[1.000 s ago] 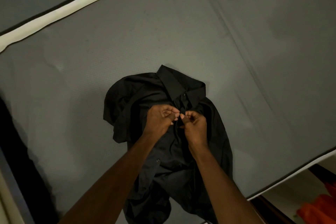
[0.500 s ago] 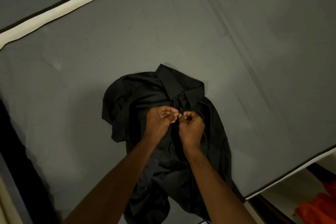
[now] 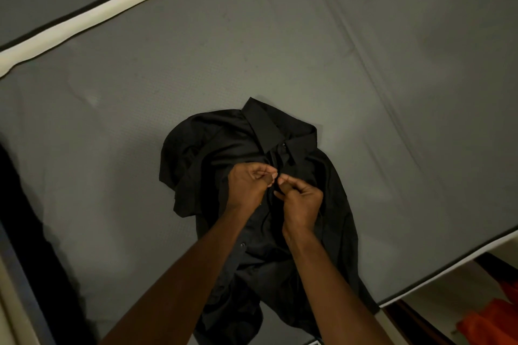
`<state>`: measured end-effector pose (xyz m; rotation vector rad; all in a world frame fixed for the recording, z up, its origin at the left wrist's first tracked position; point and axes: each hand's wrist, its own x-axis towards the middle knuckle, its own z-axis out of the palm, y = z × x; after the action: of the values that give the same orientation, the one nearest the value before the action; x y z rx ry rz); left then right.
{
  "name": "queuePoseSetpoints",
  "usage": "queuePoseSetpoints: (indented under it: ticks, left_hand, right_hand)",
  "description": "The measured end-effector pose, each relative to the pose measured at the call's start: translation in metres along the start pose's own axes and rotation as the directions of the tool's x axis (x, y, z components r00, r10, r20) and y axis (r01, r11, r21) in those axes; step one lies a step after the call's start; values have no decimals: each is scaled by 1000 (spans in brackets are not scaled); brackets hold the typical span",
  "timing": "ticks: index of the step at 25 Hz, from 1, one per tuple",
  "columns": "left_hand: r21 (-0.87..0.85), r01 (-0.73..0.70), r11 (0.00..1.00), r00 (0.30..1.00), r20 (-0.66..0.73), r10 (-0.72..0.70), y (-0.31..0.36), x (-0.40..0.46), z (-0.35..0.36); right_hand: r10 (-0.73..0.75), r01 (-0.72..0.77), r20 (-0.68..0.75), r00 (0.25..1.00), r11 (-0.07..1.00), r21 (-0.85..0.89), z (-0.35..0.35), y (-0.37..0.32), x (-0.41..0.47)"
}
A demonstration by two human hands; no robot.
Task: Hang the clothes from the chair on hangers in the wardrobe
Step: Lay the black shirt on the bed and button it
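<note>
**Both hands pinching the shirt front just below the collar**

I see a black shirt (image 3: 224,154) lying front-up on a grey mattress (image 3: 364,64), collar away from me and hem towards me. My left hand (image 3: 248,185) and right hand (image 3: 301,202) meet at the middle of the shirt, knuckles nearly touching. The left fingers (image 3: 263,169) are curled, with thumb and forefinger pinching the edge of the placket; the right fingers (image 3: 288,178) are curled the same way, pinching the opposite edge right beside them. What sits between the fingertips is too dark and small for me to make out.

The collar (image 3: 263,126) lies just beyond the fingertips, folded down, with one button (image 3: 283,144) showing at its base. The shirt's bunched left shoulder and sleeve spread out past the left fingers. The body of the shirt runs back under both wrists and forearms. An orange cloth (image 3: 487,325) lies well beyond the right fingers, off the mattress edge.
</note>
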<state>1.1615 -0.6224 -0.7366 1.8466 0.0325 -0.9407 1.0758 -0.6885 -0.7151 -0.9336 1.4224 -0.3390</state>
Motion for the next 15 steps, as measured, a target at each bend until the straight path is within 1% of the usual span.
queuePoseSetpoints:
  ticks: [4, 6, 9, 10, 13, 15]
  left_hand:
    - [49, -4, 999, 999, 48, 2, 1, 4, -1]
    - [53, 28, 998, 997, 74, -32, 2, 6, -3]
    - [95, 52, 994, 996, 60, -58, 1, 10, -5]
    - [87, 63, 994, 997, 43, -67, 2, 9, -5]
    - [-10, 77, 997, 997, 25, -77, 0, 7, -5]
    - [-5, 61, 998, 998, 29, -61, -3, 5, -10]
  right_hand:
    - [58, -58, 0, 998, 996, 61, -3, -2, 2]
    - [75, -74, -13, 997, 995, 68, -3, -5, 5]
    - [10, -11, -24, 1000, 1000, -20, 0, -4, 6]
    - [-8, 7, -16, 1000, 999, -42, 2, -4, 5]
    - [-12, 13, 14, 1000, 998, -58, 3, -3, 5]
    - [-16, 20, 49, 999, 996, -84, 0, -3, 6]
